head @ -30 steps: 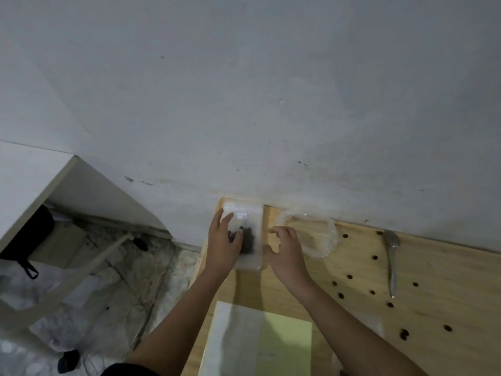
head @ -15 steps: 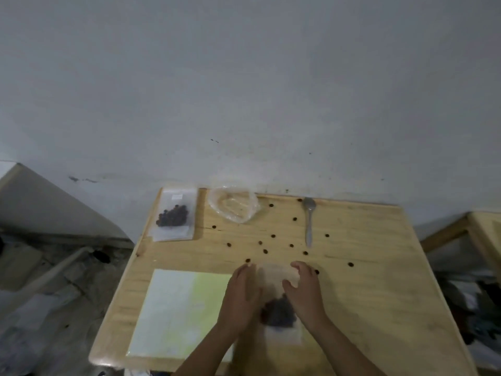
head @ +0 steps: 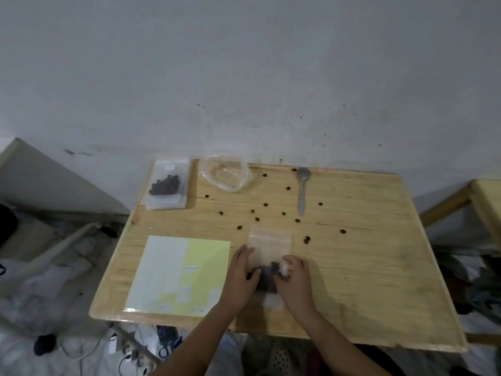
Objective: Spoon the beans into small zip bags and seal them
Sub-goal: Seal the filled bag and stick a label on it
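My left hand (head: 240,278) and right hand (head: 294,280) press on either side of a zip bag (head: 269,246) lying flat on the table (head: 366,267), fingers curled onto its lower part where the dark beans (head: 267,275) bunch between my hands. Beyond my fingertips loose beans (head: 265,204) dot the wood. The spoon (head: 302,191) lies further out, right. A filled bag (head: 166,184) sits far left

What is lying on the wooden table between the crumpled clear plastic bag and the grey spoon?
In the head view, only loose dark beans lie between crumpled clear plastic bag and grey spoon.
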The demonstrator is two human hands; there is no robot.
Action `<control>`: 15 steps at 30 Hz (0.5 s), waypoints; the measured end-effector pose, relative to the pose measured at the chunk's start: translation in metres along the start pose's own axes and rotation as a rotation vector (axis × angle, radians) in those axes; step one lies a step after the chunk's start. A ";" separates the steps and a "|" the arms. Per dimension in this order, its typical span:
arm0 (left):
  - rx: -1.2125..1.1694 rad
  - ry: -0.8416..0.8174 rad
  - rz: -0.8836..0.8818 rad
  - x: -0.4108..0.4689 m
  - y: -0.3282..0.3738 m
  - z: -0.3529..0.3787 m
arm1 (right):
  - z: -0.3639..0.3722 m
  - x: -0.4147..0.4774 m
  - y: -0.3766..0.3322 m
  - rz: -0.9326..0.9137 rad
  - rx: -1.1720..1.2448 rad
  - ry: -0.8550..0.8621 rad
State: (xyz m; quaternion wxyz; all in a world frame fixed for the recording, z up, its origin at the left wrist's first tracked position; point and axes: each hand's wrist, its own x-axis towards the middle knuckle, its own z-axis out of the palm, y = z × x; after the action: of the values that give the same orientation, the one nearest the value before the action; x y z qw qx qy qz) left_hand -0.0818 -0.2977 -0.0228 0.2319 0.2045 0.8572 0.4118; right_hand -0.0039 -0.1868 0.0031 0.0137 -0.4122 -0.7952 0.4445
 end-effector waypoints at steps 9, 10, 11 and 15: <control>-0.497 0.174 -0.077 0.006 0.002 -0.077 | 0.021 0.017 -0.068 -0.124 0.272 -0.152; -0.514 0.219 -0.090 0.006 -0.001 -0.091 | 0.029 0.019 -0.078 -0.125 0.283 -0.166; -0.530 0.271 -0.106 0.007 -0.007 -0.105 | 0.037 0.021 -0.086 -0.115 0.289 -0.173; -0.534 0.481 -0.142 0.006 -0.038 -0.156 | 0.078 0.022 -0.099 -0.101 0.159 -0.241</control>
State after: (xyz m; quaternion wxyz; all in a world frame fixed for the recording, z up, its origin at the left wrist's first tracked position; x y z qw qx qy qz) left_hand -0.1810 -0.4119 0.0320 0.0971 -0.0258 0.7614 0.6404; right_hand -0.1124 -0.2522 0.0191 -0.0271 -0.3127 -0.7732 0.5510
